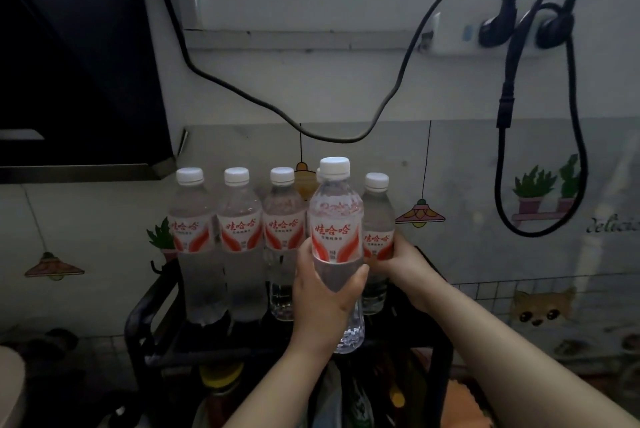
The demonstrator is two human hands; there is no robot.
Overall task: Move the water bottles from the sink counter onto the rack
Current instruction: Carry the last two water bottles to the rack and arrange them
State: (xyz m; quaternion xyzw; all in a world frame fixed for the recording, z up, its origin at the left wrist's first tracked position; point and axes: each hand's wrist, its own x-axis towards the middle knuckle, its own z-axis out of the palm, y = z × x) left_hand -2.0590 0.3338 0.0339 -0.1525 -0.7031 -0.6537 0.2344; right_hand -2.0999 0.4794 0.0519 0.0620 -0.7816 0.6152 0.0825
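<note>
Head view: red 娃哈哈 on every label! The left hand (323,296) wraps its fingers round the front bottle (336,219), upright at the front rail of the rack (138,316). The right hand (398,259) grips the end bottle (376,216) at the rack's right end, beside three bottles (239,237) standing in a row. Another hides behind the front one. A wall sticker (613,225) reads "delici", cut off. A black cable (242,88) sags above.
</note>
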